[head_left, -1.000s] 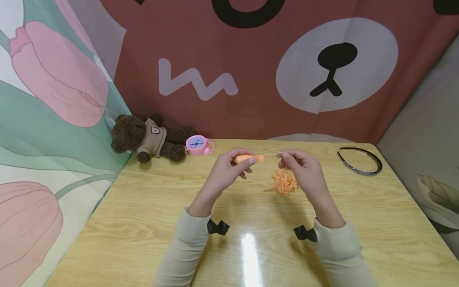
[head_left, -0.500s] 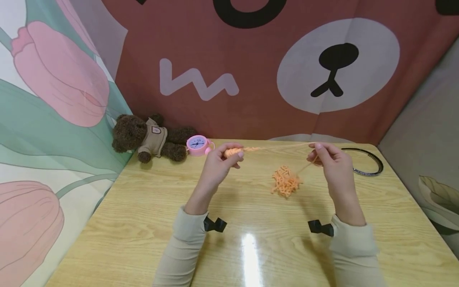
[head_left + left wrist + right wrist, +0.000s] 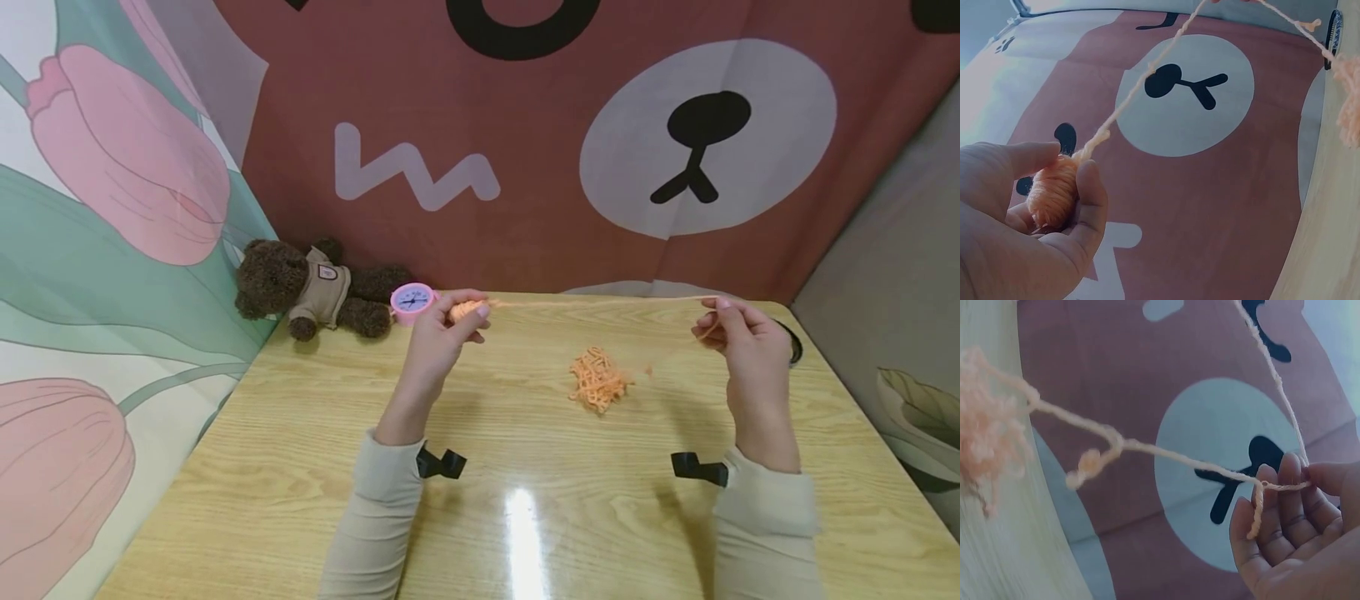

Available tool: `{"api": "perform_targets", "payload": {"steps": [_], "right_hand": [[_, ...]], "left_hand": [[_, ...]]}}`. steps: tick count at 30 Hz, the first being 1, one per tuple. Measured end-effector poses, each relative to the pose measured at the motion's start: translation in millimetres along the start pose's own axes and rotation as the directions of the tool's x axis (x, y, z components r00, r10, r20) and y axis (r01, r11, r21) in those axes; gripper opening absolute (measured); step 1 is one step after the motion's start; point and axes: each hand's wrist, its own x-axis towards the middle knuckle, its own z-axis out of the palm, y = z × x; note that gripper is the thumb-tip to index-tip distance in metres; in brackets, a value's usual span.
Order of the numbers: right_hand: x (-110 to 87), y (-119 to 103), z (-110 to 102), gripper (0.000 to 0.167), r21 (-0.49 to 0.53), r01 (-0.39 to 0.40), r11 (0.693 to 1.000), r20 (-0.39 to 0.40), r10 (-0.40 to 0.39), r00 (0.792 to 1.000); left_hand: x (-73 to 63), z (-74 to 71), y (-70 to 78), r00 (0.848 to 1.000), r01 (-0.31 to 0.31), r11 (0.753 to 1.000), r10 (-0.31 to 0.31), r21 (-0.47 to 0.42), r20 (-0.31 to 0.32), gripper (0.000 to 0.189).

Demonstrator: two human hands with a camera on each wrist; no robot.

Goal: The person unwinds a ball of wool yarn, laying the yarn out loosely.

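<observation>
Left hand pinches the small wound yarn ball in its grip, right hand pinches the strand far across, keeping it taut above the desk; loose yarn tangle lies between and below both grips

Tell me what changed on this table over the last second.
The left hand, gripping the small yarn ball, drifted left; the right hand, pinching the strand, swung far right, drawing it out long and taut. The loose yarn pile, teddy bear and pink clock stayed put.
</observation>
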Motion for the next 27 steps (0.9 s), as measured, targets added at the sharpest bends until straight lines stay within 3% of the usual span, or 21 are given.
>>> {"api": "perform_targets", "payload": {"steps": [7,13,19,24,27], "right_hand": [[6.3,3.1,-12.8,0.025,0.100,-0.059,0.993,-0.087,0.068,0.994],[10.0,3.6,-21.6,0.020,0.099,-0.111,0.989,-0.184,0.128,0.975],[11.7,0.9,-33.3,0.020,0.109,-0.138,0.984,-0.216,0.159,0.963],[13.3,5.3,-32.3,0.018,0.038,-0.147,0.988,-0.193,0.151,0.969],[12.4,9.1,-24.8,0.022,-0.134,-0.133,0.982,-0.155,0.111,0.982]], "left_hand": [[1.2,-4.4,0.8,1.000,-0.011,0.999,0.010,-0.031,-0.029,0.026],[1.6,-5.8,2.1,0.998,-0.010,0.995,0.004,-0.096,-0.059,0.027],[1.4,-8.2,3.8,0.996,-0.014,0.993,0.005,-0.114,-0.085,0.022],[1.2,-7.4,3.0,0.998,-0.010,0.994,0.003,-0.113,-0.062,0.022],[-0.8,-3.8,3.2,1.000,0.001,0.996,-0.003,-0.089,-0.031,0.024]]}}
